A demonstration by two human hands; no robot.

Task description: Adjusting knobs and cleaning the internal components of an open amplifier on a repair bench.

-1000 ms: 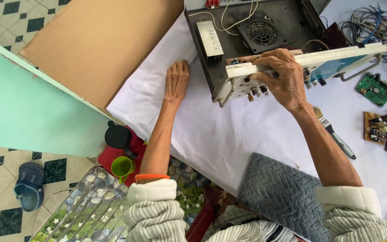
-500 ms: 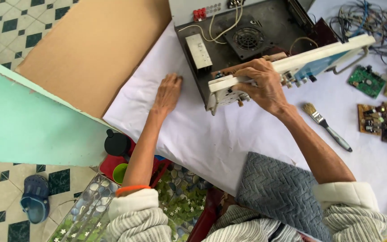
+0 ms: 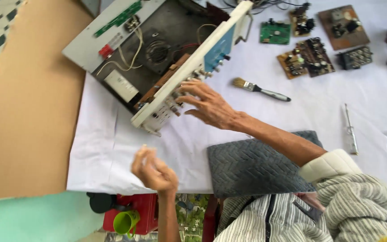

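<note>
The opened electronic chassis (image 3: 157, 54) lay tilted on the white cloth (image 3: 314, 116) at about 11 o'clock from the right hand (image 3: 209, 105), whose spread fingers touched the knobs on its white front panel (image 3: 189, 71) without gripping anything. The left hand (image 3: 154, 171), at 7 o'clock from the chassis, hovered loosely curled and empty above the cloth's near edge. A paintbrush (image 3: 258, 89) lay at 2 o'clock from the right hand, circuit boards (image 3: 307, 56) beyond it.

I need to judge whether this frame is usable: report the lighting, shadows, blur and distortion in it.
Head view: soft, even daylight, only faint shadows under the right hand and paintbrush; white cloth bright, near washed out; left hand slightly motion-blurred; open device chassis sharp; wide-angle lens bends the frame edges.
</note>
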